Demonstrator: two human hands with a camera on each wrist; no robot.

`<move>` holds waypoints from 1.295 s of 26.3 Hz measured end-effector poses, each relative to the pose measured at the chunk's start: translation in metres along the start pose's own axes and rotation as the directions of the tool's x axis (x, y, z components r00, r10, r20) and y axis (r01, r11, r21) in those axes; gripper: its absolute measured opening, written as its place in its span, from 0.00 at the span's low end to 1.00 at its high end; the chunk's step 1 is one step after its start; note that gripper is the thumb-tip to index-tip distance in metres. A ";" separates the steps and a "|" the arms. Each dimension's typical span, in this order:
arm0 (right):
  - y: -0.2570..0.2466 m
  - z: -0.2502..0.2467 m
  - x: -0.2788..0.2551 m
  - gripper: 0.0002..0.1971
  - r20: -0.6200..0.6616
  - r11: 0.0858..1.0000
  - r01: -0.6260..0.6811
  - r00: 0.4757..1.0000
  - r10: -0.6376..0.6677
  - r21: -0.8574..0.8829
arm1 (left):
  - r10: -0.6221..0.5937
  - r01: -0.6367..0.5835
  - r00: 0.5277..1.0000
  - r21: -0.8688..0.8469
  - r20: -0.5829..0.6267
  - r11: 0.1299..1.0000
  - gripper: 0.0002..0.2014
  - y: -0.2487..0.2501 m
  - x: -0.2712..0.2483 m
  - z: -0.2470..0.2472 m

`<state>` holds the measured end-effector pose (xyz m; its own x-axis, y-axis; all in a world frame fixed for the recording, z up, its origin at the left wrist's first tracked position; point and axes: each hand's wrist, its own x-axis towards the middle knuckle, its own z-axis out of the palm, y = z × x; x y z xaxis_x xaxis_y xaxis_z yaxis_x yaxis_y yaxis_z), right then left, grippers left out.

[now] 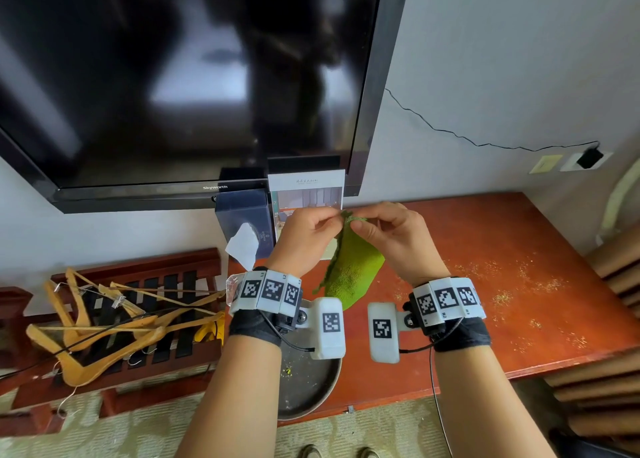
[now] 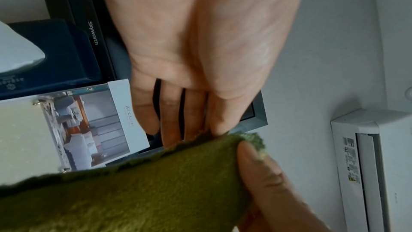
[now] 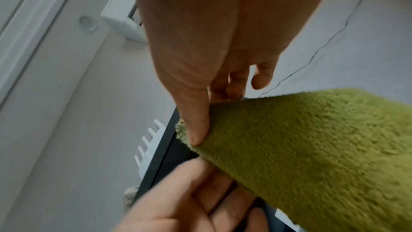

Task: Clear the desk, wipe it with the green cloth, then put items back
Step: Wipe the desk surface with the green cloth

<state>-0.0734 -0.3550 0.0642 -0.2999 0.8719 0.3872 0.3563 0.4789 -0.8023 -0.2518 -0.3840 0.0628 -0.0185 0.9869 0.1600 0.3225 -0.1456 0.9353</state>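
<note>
Head view shows me both hands raised together above the tabletop (image 1: 519, 236), pinching the top edge of the green cloth (image 1: 349, 267) so that it hangs down between my wrists. My left hand (image 1: 304, 236) has its fingers curled onto the cloth's near corner; my right hand (image 1: 391, 236) nips the same edge just beside it, thumb pressed against the pile, which the right wrist view confirms (thumb tip flat on the fabric, other fingers tucked behind).

As I judge it, the step in hand is shaking the cloth out or refolding it for wiping. To do that well I would slide the two pinches apart along the edge so the cloth opens flat, then fold it into a pad that fills the palm, rather than wiping with a bunched wad.

Yellowish crumbs (image 1: 502, 284) lie scattered on the tabletop to the right of my right hand, so that is where the pad should go. A tissue box (image 1: 242, 215) and a picture card (image 1: 308, 191) stand just beyond my left hand, against the wall, and a round tray (image 1: 304, 388) sits below my left wrist; these look yet to be cleared.

Both wrists are level, palms angled toward each other, forearms roughly parallel.
</note>
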 end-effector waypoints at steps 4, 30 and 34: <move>-0.001 -0.002 -0.002 0.05 0.067 0.988 -0.023 0.998 0.012 0.151 | -0.010 0.010 1.000 -0.035 -0.006 0.999 0.11 0.003 0.000 0.007; -0.018 -0.018 -0.010 0.09 0.216 0.987 -0.032 0.974 0.067 -0.160 | 0.030 -0.027 0.998 0.063 -0.055 0.998 0.05 0.006 -0.005 -0.001; -0.015 -0.023 -0.012 0.05 0.272 0.944 -0.065 0.949 0.159 -0.323 | 0.000 0.012 0.989 0.082 -0.148 0.997 0.06 -0.005 -0.002 -0.013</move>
<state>-0.0551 -0.3704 0.0818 -0.4691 0.8755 0.1164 0.6416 0.4284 -0.6363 -0.2653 -0.3863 0.0619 -0.1586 0.9659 0.2049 0.3984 -0.1272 0.9083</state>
